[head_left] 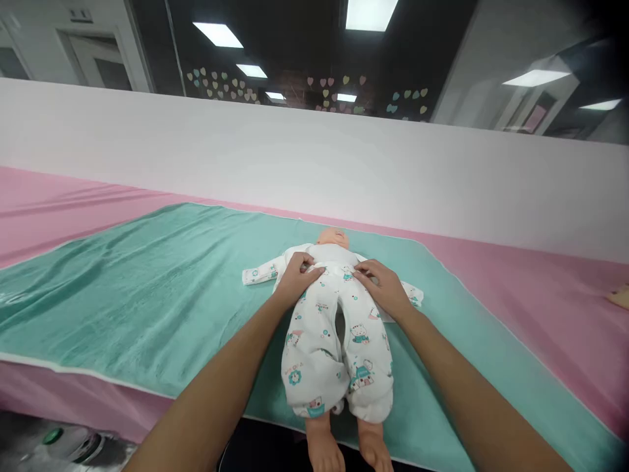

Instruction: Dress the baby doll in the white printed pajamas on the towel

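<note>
A baby doll [334, 237] lies on its back, its head away from me and its bare feet at the near edge. White printed baby pants [361, 334] cover its legs up to the waist. With thumb and fingers closed, my left hand [297, 280] grips the waistband on the left side. My right hand [384, 286] holds the same waistband on the right, also closed. Above the pants shows a white top [322, 252], with its printed sleeves [260, 273] spread to both sides. My fingers partly hide the waistband.
Under the doll a green blanket [162, 282] lies over a pink cover [531, 295]. A low white wall [314, 164] with dark glass above runs behind. A bottle with a green cap [61, 440] is at lower left, below the edge. A beige object [618, 296] sits far right.
</note>
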